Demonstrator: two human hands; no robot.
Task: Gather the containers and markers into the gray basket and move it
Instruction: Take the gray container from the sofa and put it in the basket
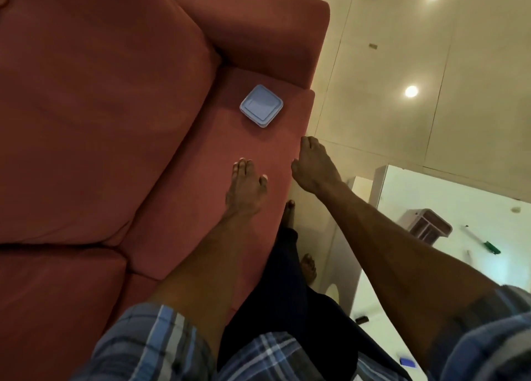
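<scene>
A small square container with a blue lid [261,105] lies on the red sofa seat [218,156] near the armrest. My left hand [246,185] hovers over the seat below the container, fingers stretched out and empty. My right hand [311,163] reaches beside the seat's front edge, fingers loosely curled, holding nothing. Both hands are a short way from the container and apart from it. The gray basket [429,226] stands on the white table [488,208] at the right. A green-capped marker [492,248] lies on the table just right of the basket.
The red sofa fills the left, with its armrest [275,33] behind the container. Glossy cream floor tiles [402,50] lie to the right. A small blue object [408,362] and a dark one [362,319] rest on the table's near part. My bare feet [308,267] show below.
</scene>
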